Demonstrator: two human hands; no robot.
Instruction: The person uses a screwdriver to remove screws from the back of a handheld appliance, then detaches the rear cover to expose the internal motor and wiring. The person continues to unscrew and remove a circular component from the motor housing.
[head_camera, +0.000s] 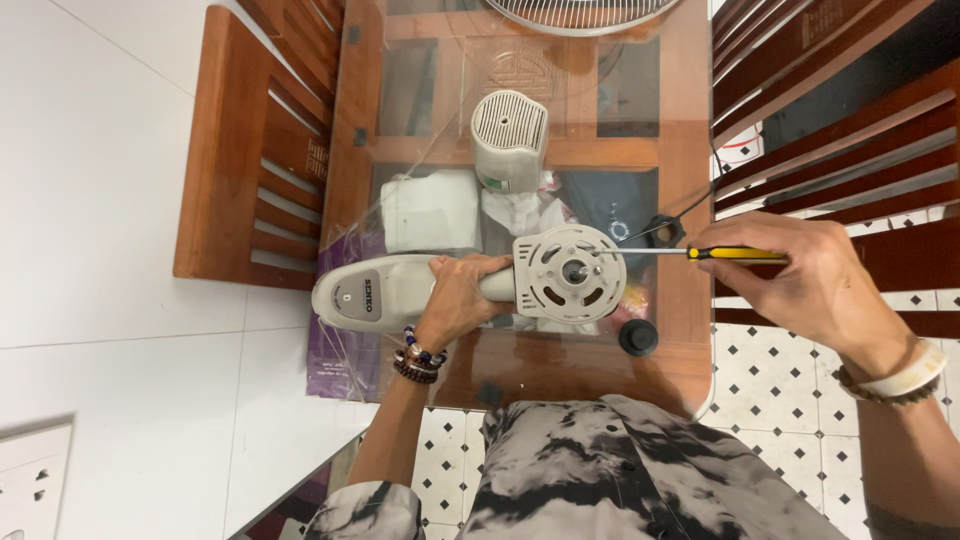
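Note:
A pale grey fan body (372, 291) lies on its side on a glass-topped wooden table (682, 120). Its round motor face (568, 273) points up at me. My left hand (462, 296) grips the neck of the fan body just left of the motor face. My right hand (800, 270) holds a yellow-and-black screwdriver (690, 253) level, its metal tip touching the upper right edge of the motor face.
A grey motor cover (508, 138) stands further back on the glass. Two black knobs (638, 336) (664, 230) lie beside the motor. A fan grille (580, 12) shows at the top edge. Wooden chairs (262, 160) stand left and right (840, 120). White cloth (432, 212) lies under the glass.

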